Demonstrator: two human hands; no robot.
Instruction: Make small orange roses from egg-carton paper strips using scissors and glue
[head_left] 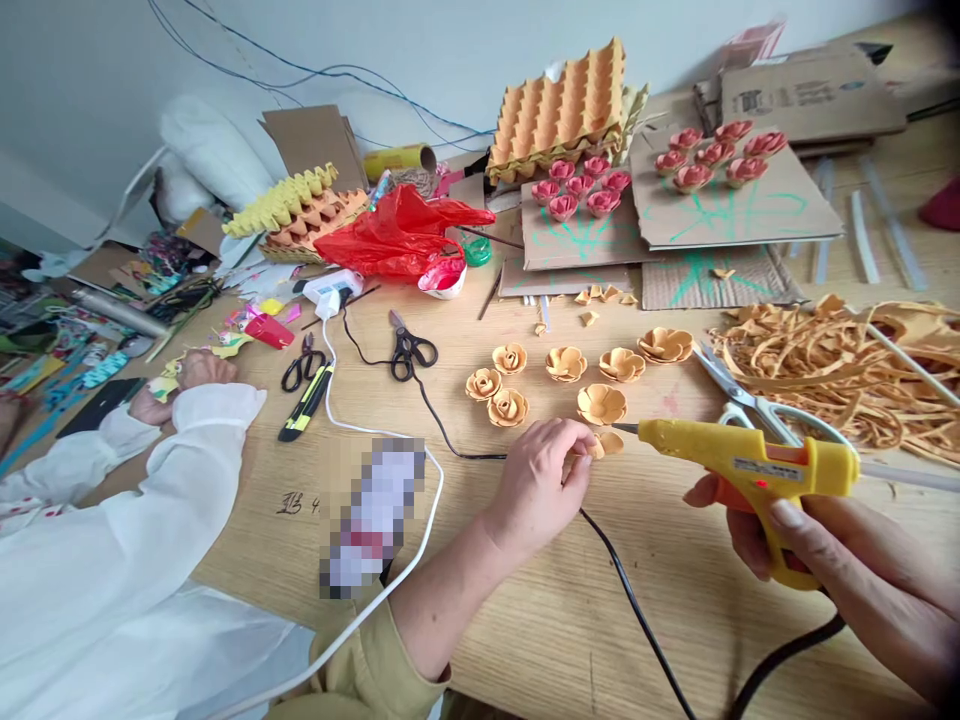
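Observation:
My right hand (814, 560) grips a yellow hot glue gun (750, 465), fingers around its handle and orange trigger, its red light lit. The nozzle points left, close to a small orange foam flower piece (609, 445). That piece is pinched at its left edge by the fingertips of my left hand (544, 475). Just beyond it lies a cup-shaped orange foam flower (602, 404). More orange flowers stand in a row behind, including an open one (566, 364). At the left of these are rolled roses (508, 406) with curled centres.
White-handled scissors (750, 400) lie beside a heap of orange foam strips (840, 370). Pink flowers sit on cardboard (735, 210) at the back. Black scissors (411, 345), a yellow cutter (306, 403) and cables cross the table. A co-worker's white sleeve (172, 470) is at left.

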